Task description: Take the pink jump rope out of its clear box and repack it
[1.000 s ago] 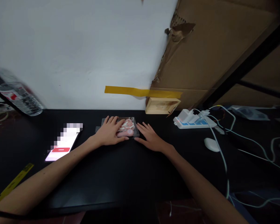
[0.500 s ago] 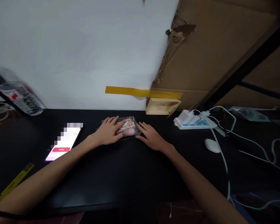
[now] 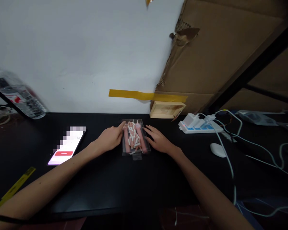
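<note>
A clear plastic box (image 3: 124,152) lies on the black table with its long side pointing toward me. Inside it is what looks like a beaded jump rope (image 3: 132,137), with pink handles along both sides and white and pink beads between. My left hand (image 3: 110,138) has its fingers curled against the box's left edge, the index finger at the far left corner. At the opposite edge, my right hand (image 3: 159,139) touches the box with fingers spread and stretched out. A clear flap sticks out at the near end.
Left of the box is a lit phone (image 3: 67,147); farther left stands a water bottle (image 3: 22,99). A shallow wooden box (image 3: 166,110) leans at the wall. To the right are a white power strip (image 3: 199,126), cables and a white mouse (image 3: 218,149). A yellow strip (image 3: 16,185) lies near my left forearm.
The box has turned from lying crosswise to lengthwise. My left hand went from lying flat over it to curling at its left edge; my right hand shifted slightly right.
</note>
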The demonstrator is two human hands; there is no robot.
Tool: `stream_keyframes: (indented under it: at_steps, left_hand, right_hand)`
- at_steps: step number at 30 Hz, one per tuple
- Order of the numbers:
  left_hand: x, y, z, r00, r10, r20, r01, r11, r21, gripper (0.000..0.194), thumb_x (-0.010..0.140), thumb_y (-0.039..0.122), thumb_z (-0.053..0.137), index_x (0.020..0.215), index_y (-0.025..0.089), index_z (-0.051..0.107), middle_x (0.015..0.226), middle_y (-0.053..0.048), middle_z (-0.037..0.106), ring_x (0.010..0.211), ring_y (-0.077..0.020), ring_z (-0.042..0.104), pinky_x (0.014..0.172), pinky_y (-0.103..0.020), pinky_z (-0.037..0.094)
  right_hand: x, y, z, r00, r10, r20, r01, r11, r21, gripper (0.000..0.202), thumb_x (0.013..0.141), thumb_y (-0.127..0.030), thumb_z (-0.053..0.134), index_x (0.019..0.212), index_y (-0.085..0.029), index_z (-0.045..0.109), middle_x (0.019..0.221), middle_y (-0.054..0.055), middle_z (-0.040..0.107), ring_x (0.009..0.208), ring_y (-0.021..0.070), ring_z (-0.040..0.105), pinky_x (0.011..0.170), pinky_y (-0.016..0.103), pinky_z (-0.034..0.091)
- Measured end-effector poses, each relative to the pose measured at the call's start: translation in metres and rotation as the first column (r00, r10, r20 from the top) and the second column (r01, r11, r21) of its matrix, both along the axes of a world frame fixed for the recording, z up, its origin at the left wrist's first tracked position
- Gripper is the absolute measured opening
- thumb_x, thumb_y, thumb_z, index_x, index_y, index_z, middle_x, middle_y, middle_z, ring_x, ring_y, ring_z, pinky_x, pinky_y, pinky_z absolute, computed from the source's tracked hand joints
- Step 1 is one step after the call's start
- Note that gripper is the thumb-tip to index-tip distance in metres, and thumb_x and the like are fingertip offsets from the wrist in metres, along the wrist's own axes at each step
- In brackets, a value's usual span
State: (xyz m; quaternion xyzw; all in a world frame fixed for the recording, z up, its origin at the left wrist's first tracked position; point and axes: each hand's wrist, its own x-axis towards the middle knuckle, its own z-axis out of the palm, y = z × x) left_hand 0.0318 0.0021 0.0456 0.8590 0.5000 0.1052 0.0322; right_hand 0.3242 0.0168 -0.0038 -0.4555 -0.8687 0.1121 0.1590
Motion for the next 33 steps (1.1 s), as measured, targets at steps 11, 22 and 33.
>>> stream_keyframes:
  at_steps: [11, 22, 33]
  left_hand:
    - [-0.002, 0.008, -0.058, 0.998, -0.034, 0.055, 0.031, 0.999, 0.042, 0.058, 0.094, 0.021, 0.033, 0.15, 0.005, 0.032, 0.154, -0.021, 0.039, 0.148, -0.0316, 0.029, 0.118, -0.052, 0.029]
    - [-0.002, 0.008, -0.057, 0.997, -0.039, 0.069, 0.036, 0.998, 0.044, 0.06, 0.093, 0.021, 0.034, 0.151, 0.007, 0.03, 0.155, -0.021, 0.038, 0.148, -0.0312, 0.028, 0.117, -0.055, 0.029]
    - [-0.003, 0.009, -0.056, 0.996, -0.058, 0.063, 0.055, 0.997, 0.044, 0.057, 0.098, 0.025, 0.029, 0.152, 0.009, 0.031, 0.156, -0.019, 0.038, 0.148, -0.0297, 0.028, 0.118, -0.052, 0.027]
  right_hand:
    - [0.004, 0.002, -0.006, 0.979, -0.025, 0.203, 0.028, 1.0, -0.012, 0.063, 0.102, -0.046, 0.033, 0.158, -0.019, 0.025, 0.166, 0.012, 0.017, 0.153, 0.0333, 0.012, 0.122, 0.056, 0.018]
    - [0.012, 0.001, 0.001, 0.987, 0.041, 0.155, -0.032, 0.998, -0.061, 0.065, 0.102, -0.054, 0.032, 0.159, -0.025, 0.021, 0.165, 0.008, 0.019, 0.152, 0.0318, 0.014, 0.122, 0.057, 0.018]
    - [0.01, 0.0, 0.007, 0.98, -0.037, 0.196, 0.058, 0.993, -0.102, 0.068, 0.1, -0.061, 0.033, 0.158, -0.026, 0.027, 0.165, 0.009, 0.019, 0.153, 0.0351, 0.01, 0.121, 0.063, 0.011]
